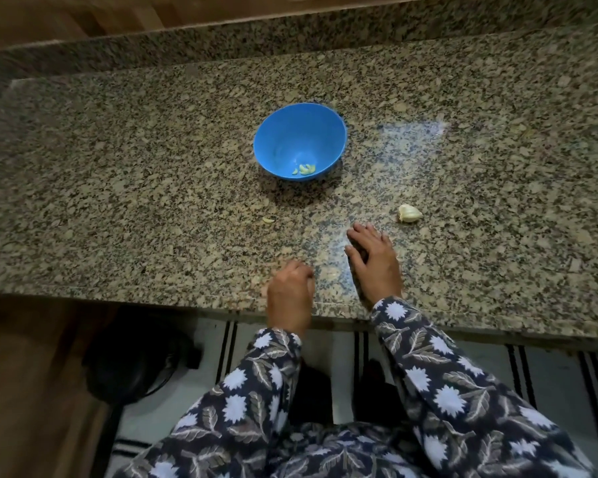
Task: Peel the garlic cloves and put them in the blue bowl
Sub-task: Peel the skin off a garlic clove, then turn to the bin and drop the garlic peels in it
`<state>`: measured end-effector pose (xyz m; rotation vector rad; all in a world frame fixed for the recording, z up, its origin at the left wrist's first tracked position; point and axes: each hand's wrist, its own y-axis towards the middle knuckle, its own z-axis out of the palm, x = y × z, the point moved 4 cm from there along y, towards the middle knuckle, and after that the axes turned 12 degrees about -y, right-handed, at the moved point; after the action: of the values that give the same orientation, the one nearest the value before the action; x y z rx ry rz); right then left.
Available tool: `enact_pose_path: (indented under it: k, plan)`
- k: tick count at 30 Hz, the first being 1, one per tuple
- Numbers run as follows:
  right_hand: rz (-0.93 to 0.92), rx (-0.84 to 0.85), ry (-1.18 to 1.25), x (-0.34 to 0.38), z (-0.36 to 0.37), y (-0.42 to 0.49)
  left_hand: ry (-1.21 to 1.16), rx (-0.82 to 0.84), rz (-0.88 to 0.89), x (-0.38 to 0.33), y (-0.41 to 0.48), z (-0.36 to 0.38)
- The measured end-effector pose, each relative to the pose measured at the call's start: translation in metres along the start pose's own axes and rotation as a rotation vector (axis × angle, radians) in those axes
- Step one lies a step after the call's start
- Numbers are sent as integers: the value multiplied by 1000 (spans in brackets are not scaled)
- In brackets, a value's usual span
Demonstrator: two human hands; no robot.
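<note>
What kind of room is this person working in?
Most likely a home kitchen: a speckled granite countertop, a blue bowl holding a few peeled garlic cloves, and an unpeeled piece of garlic lying on it nearby.

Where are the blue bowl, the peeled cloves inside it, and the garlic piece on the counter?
blue bowl (280, 132): head view, inner wall.
peeled cloves (304, 169): head view, pile's middle.
garlic piece (409, 213): head view, its middle.

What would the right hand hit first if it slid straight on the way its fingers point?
Likely the blue bowl, near its right side; bare counter lies between. The right hand points forward and slightly left, so the garlic chunk is off its line.
</note>
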<state>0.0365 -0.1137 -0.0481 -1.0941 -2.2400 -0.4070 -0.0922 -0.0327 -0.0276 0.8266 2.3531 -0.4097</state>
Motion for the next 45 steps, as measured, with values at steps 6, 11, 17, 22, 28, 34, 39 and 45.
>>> enact_pose_path:
  k: [6, 11, 17, 22, 28, 34, 39, 45]
  plan:
    - [28, 85, -134, 20, 19, -11, -1513, 34, -793, 35, -2, -29]
    - [-55, 169, -104, 82, 63, -41, -1995, -239, -902, 122, -24, -104]
    - [-382, 488, 141, 249, 177, -121, -2184, -652, -849, 252, -102, -203]
    - [-407, 890, 275, 348, 271, -188, -2231, -876, -760, 342, -148, -260]
    - [-387, 937, 187, 387, 325, -216, -2263, -1013, -772, 427, -180, -285]
    - [-536, 978, -270, 400, 381, -230, -2342, -1132, -771, 487, -198, -293]
    - [-494, 1074, -304, 400, 433, -234, -2352, -1186, -822, 533, -185, -290]
    - [-247, 1250, -350, 354, 511, -234, -2431, -963, -975, 588, -165, -241]
